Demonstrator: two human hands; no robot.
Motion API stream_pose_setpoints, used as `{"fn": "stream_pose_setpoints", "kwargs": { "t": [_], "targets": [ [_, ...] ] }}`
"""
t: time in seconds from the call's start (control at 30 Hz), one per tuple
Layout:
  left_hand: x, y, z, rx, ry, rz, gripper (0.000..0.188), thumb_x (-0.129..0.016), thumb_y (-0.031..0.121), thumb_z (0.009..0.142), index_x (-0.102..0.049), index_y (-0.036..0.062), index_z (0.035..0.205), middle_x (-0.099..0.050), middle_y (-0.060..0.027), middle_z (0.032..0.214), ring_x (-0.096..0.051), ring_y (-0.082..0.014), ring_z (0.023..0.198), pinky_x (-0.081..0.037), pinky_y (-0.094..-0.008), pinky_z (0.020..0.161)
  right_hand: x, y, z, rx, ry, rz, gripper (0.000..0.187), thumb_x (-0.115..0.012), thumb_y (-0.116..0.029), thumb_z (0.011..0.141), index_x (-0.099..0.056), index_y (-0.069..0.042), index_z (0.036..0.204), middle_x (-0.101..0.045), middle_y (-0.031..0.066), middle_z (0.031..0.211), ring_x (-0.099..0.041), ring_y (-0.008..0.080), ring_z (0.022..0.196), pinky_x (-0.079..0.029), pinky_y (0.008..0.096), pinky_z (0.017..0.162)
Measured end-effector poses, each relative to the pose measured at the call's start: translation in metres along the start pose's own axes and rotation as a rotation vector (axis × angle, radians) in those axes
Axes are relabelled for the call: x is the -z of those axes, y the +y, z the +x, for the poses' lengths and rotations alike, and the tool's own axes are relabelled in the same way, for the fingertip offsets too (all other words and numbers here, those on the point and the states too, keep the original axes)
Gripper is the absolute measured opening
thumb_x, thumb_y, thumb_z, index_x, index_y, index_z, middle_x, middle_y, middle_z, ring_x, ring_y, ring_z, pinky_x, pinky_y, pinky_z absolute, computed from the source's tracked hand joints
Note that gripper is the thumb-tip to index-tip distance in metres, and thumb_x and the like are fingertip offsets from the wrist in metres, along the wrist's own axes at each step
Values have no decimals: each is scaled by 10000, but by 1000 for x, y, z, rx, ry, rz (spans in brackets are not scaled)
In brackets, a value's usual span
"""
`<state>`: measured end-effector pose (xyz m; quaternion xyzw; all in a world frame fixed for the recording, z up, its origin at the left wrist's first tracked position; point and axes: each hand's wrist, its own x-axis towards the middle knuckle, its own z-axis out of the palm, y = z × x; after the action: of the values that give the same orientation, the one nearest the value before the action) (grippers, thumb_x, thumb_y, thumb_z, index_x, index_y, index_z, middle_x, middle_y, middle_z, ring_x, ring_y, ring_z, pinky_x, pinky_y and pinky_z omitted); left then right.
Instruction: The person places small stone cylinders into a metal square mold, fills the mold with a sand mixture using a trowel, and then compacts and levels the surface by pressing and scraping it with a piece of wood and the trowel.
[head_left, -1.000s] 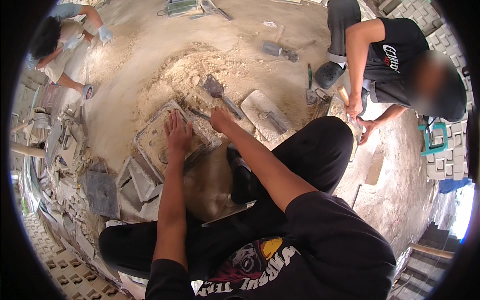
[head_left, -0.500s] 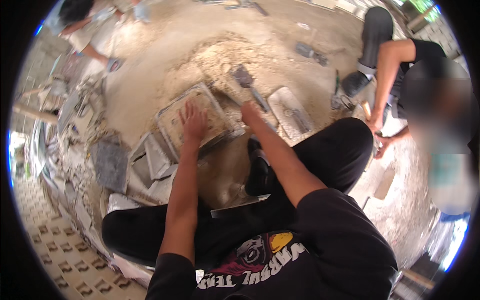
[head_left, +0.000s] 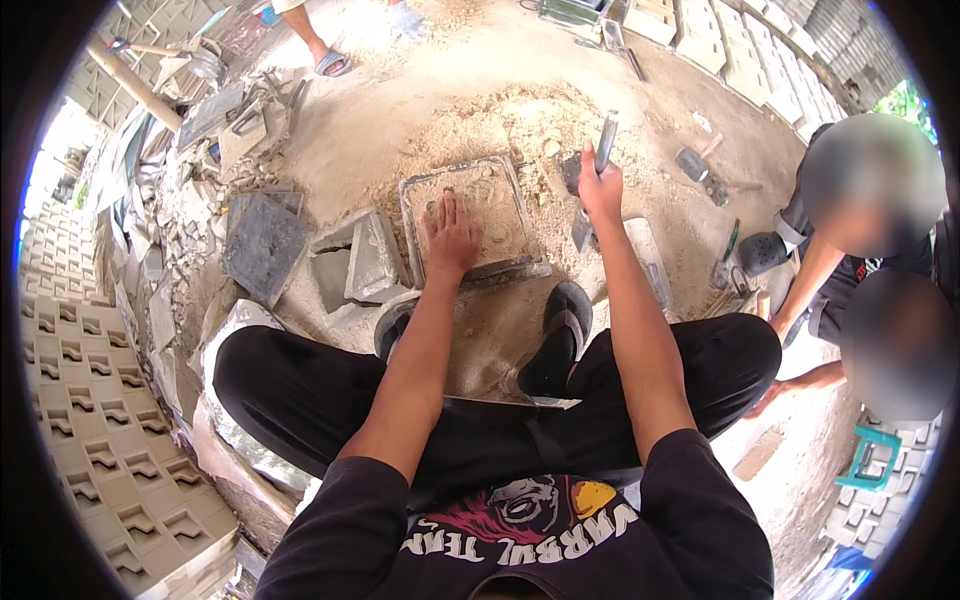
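Sand-filled mould [head_left: 470, 210] under flat left hand [head_left: 452, 236]; right hand [head_left: 600, 187] fingers now clenched around raised trowel [head_left: 603, 148].

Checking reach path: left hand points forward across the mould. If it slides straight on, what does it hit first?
Left hand lies flat on the sand in the square mould. Straight ahead it probably meets the mould's far rim first; depth is uncertain.

Dark slab [head_left: 262, 245] lies left, w/ grey wedge block [head_left: 372, 255] just beside it. Stacked patterned blocks [head_left: 110, 450] at far left. Two seated people [head_left: 860, 260] at right, teal stool [head_left: 868, 455] near them. Hammer [head_left: 697, 165] on sand [head_left: 400, 110], sandalled foot [head_left: 330, 62] up top.
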<state>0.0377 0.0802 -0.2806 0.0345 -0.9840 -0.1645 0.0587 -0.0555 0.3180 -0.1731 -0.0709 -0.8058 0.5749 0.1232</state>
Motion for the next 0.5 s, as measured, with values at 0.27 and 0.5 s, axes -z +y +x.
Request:
{"fn": "stream_pose_setpoints", "kwargs": {
  "t": [0.27, 0.5],
  "targets": [
    [-5, -1, -11, 14, 105, -25, 661, -368, 439, 977, -260, 40, 1492, -226, -172, 1563, -175, -287, 1463, -52, -513, 1179, -48, -113, -44, 68, -42, 258, 595, -576, -452, 954, -449, -64, 521, -428, -11, 469, -409, 68, 489, -350, 302, 466],
    [0, 1, -10, 20, 134, -38, 649, -381, 422, 972, -291, 22, 1476, -252, -177, 1552, -187, -286, 1459, -51, -500, 1183, -67, -105, -64, 125, -37, 180, 589, -552, -446, 968, -426, -101, 507, -435, -33, 463, -403, 61, 431, -325, 265, 429]
  ]
}}
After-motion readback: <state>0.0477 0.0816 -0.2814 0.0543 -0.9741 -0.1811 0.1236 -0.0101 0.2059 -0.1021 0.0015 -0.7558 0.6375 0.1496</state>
